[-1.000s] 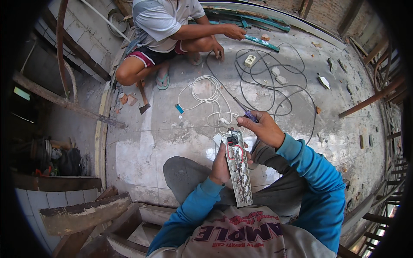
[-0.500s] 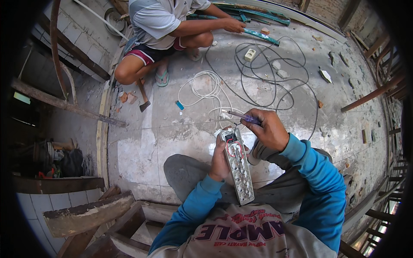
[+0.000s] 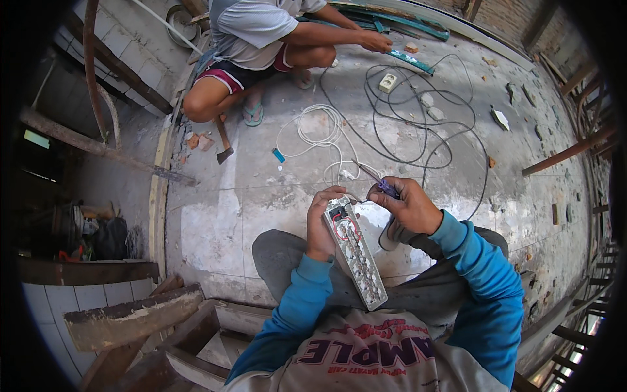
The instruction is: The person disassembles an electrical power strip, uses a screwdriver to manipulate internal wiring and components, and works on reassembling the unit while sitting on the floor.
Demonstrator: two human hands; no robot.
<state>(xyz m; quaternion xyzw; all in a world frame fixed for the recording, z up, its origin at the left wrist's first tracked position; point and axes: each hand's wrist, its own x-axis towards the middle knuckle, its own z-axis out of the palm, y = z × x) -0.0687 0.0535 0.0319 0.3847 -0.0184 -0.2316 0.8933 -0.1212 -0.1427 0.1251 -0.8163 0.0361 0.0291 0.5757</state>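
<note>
My left hand (image 3: 321,225) is wrapped round the upper end of an opened power strip (image 3: 360,259), which slants down towards my lap. Inside its white casing show metal contacts, a red wire and a black switch (image 3: 338,213). In my right hand (image 3: 411,206) is a screwdriver (image 3: 386,187) with a purple handle, its thin shaft pointing up and left, away from the strip. My right thumb and fingertips are close to a short dark wire end at the strip's top; whether they pinch it I cannot tell. A white cable (image 3: 315,134) lies coiled just beyond.
Across from me a person (image 3: 261,39) squats, holding a teal bar (image 3: 411,62). A black cable (image 3: 424,137) loops over the floor beside a white socket block (image 3: 387,82). A hatchet (image 3: 224,142), a small blue piece (image 3: 279,155) and rubble lie about. Timber (image 3: 134,320) stands at lower left.
My left fingers have shifted up to the strip's top end. My right hand has come slightly lower, and the screwdriver now points more upward. The view has shifted a little.
</note>
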